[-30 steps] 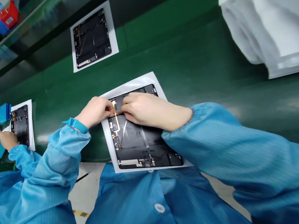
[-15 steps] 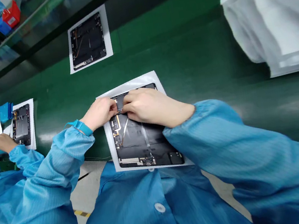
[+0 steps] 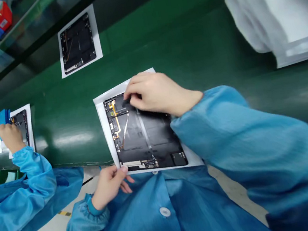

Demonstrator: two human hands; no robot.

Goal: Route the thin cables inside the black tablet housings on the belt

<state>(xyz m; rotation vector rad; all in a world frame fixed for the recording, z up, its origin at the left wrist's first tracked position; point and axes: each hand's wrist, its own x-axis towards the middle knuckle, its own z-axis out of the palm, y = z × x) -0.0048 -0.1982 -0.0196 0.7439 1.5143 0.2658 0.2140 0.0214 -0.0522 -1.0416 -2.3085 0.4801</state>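
Note:
An opened tablet casing (image 3: 157, 134) with black inner parts, a gold flex cable and small boards lies on a white sheet (image 3: 100, 112) before me. My right hand (image 3: 153, 92) is over its far part, thumb and index finger pinched close to the surface. Whatever is between those fingertips is too dark and small to make out. At the near left corner is my left hand (image 3: 111, 185), thumb at the edge of the casing and sheet, the other fingers apart below the edge. It grips nothing that I can see.
Another open casing (image 3: 77, 43) lies on a sheet farther back on the green bench (image 3: 189, 46). White sheets or bags (image 3: 281, 15) are piled at right. At left, a co-worker's hand (image 3: 11, 136) is beside blue pieces (image 3: 2, 117) and another casing (image 3: 22, 123).
My left hand has moved from the casing's far part down to its near left corner. My right hand has risen slightly, uncovering the gold cable. The co-worker's hand has moved toward the blue pieces.

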